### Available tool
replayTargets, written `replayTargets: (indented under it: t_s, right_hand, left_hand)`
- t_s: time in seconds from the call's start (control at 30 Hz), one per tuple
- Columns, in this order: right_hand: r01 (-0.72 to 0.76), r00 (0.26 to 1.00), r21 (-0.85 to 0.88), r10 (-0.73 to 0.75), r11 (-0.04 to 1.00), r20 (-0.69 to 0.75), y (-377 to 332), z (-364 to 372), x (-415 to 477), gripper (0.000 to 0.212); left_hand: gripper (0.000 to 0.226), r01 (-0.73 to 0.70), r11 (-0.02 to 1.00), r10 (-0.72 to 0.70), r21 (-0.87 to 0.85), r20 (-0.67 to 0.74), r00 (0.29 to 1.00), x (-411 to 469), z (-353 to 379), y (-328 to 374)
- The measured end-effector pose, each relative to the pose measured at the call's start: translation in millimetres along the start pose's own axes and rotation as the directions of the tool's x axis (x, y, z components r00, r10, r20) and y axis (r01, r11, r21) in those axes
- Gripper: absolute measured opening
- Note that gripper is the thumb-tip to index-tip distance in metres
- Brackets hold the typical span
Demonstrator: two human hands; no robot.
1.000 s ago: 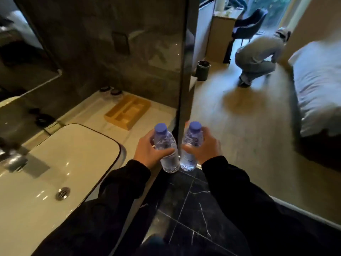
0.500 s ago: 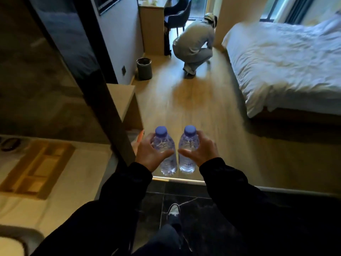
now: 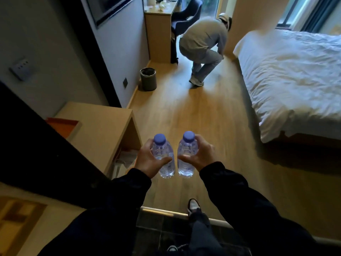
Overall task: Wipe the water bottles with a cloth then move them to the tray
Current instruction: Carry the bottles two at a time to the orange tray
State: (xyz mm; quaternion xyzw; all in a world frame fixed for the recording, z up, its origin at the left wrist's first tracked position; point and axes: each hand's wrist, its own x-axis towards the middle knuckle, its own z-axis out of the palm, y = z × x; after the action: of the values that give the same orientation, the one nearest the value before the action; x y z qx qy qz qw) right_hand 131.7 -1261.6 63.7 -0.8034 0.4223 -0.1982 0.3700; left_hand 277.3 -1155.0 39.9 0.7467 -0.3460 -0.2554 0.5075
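- The low worktop (image 3: 96, 124), a pale wooden unit against the left wall, serves as the landmark.
- The left hand (image 3: 147, 161) grips the left water bottle (image 3: 163, 150) around its body, thumb across the front and fingers wrapped behind.
- The right hand (image 3: 201, 156) grips the right water bottle (image 3: 187, 147) the same way, its fingers reaching up by the neck.
- Both bottles are clear with purple caps, held upright and side by side in the air, close together, just right of the worktop's near corner and above the wooden floor (image 3: 203, 117).
- An orange tray (image 3: 62, 126) lies on the worktop's left part, partly hidden by a dark door edge; the bottles are well apart from it.
- Under the worktop's top, an open compartment holds some pale things, too blurred to tell.
- Beyond the worktop, by the same wall, stands a dark waste bin (image 3: 148, 79).
- Farther beyond it a second person (image 3: 203, 45) crouches near a desk (image 3: 158, 34) and a dark chair (image 3: 184, 13).
- Well to the worktop's right is a bed (image 3: 286, 76) with white, rumpled covers.
- Nearer the camera than the worktop, a metal threshold strip (image 3: 160, 212) meets the wooden floor, and one shoe (image 3: 192, 205) rests across it.
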Motion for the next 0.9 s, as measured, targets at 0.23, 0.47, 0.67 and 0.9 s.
replayTargets:
  t_s: [0.23,0.47,0.67,0.9]
  right_hand:
    - [0.121,0.978,0.052,-0.129,0.991,0.167,-3.1,15.2,149.6,0.067]
    - [0.245,0.892,0.059,-0.249,0.968,0.377,-39.6,36.6,287.5,0.072]
    - [0.341,0.755,0.106,-0.339,0.934,0.561,-89.3,103.9,358.1,0.068]
    - [0.470,0.531,0.193,-0.450,0.861,0.718,-166.9,197.3,391.4,0.069]
  left_hand:
    - [0.050,0.058,0.998,-0.059,-0.010,-0.184,0.981,116.3,8.1,-3.9]
    - [0.045,0.202,0.975,-0.222,-0.094,-0.474,0.852,201.6,-14.9,-4.7]
    - [0.061,0.330,0.924,-0.367,-0.196,-0.699,0.613,228.0,-63.0,-14.0]
    - [0.056,0.407,0.886,-0.376,-0.219,-0.855,0.358,251.2,-149.3,-53.8]
